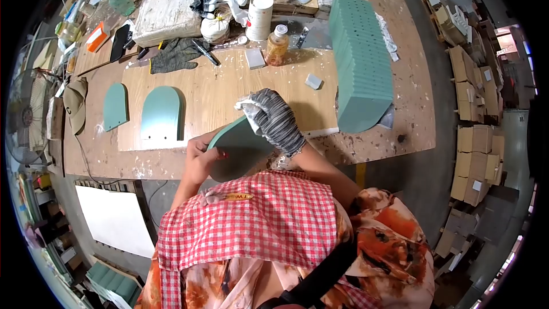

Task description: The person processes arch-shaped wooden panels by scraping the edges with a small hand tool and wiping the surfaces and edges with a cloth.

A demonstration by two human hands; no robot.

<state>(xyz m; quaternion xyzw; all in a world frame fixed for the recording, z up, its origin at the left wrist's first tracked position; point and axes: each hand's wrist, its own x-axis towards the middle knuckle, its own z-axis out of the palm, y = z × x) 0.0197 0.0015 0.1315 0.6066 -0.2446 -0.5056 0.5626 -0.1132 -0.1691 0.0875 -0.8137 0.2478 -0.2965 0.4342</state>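
Note:
My left hand [203, 157], bare, grips the left edge of a green round-ended panel [243, 151] held tilted in front of my chest. On my right hand [271, 120] is a grey striped glove; its fingers close round a white cloth [250, 105] at the panel's upper edge. Two similar panels lie to the left on the table, a smaller one [115, 107] and a wider one [162, 113]. A long stack of green panels [363, 63] stands on edge at the right. A grey block [313, 81] lies between my right hand and the stack.
Behind the board [211, 88] stand an amber bottle [277, 46], a white canister [260, 17] and a wrapped block [167, 17]. Nearby lie a grey glove [174, 56], a marker [206, 52] and a pale block [255, 58]. A cap [75, 103] and a fan [27, 117] are far left.

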